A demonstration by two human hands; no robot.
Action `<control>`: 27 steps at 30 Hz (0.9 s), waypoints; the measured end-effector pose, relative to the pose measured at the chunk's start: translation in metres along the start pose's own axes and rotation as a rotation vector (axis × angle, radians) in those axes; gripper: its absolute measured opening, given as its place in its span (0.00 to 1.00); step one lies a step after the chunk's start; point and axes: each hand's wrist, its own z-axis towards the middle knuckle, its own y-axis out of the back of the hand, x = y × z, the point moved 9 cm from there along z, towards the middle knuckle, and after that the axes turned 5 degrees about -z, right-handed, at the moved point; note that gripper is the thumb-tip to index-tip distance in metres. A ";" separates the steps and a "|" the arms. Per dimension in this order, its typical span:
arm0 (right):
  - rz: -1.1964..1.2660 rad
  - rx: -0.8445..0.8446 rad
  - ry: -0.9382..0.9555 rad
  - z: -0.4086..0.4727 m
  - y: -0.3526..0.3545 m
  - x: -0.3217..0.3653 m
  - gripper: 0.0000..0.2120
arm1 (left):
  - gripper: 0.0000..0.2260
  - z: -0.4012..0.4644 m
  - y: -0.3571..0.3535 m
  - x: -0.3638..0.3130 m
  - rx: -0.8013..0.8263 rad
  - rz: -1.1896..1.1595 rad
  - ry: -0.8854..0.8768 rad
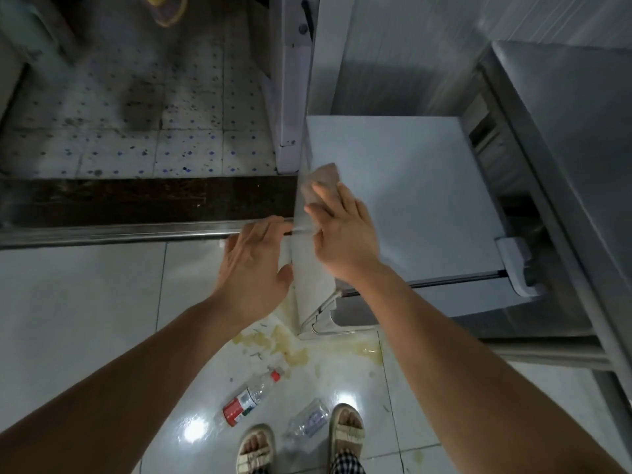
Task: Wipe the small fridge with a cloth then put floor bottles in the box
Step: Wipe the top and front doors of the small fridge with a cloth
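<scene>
At the left top edge of the small fridge (403,200), my right hand (345,234) presses a pinkish cloth (321,181) flat under the fingers, palm down, not a closed fist, more a spread press so the cloth stays against the corner where top meets side; my left hand (253,268) is open, holding nothing, laid on the fridge's left side wall, I judge to steady the unit while the other hand rubs; wiping step in hand, bottles not yet touched; two floor bottles lie well below by my sandalled feet, a red-labelled bottle (248,400) on its side and a clear crushed bottle (307,420) just beside the right foot; yellowish spill (284,343) on the tile at the fridge's front corner, near the bottles, slip risk when I bend; no box in view, so I cannot tell where bottles go.
</scene>
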 end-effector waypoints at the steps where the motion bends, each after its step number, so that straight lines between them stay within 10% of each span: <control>1: -0.005 -0.010 0.008 -0.018 -0.003 0.006 0.21 | 0.25 -0.001 0.002 -0.001 0.001 -0.004 -0.010; 8: 0.012 -0.046 -0.021 -0.108 -0.011 -0.007 0.25 | 0.25 -0.008 -0.015 -0.024 0.054 -0.018 -0.082; 16: -0.140 -0.016 -0.394 -0.123 -0.010 -0.184 0.29 | 0.26 -0.021 -0.059 -0.077 0.086 0.009 -0.217; 27: -0.130 -0.144 -0.221 -0.177 -0.008 -0.200 0.27 | 0.19 -0.039 -0.072 -0.084 -0.111 0.059 -0.052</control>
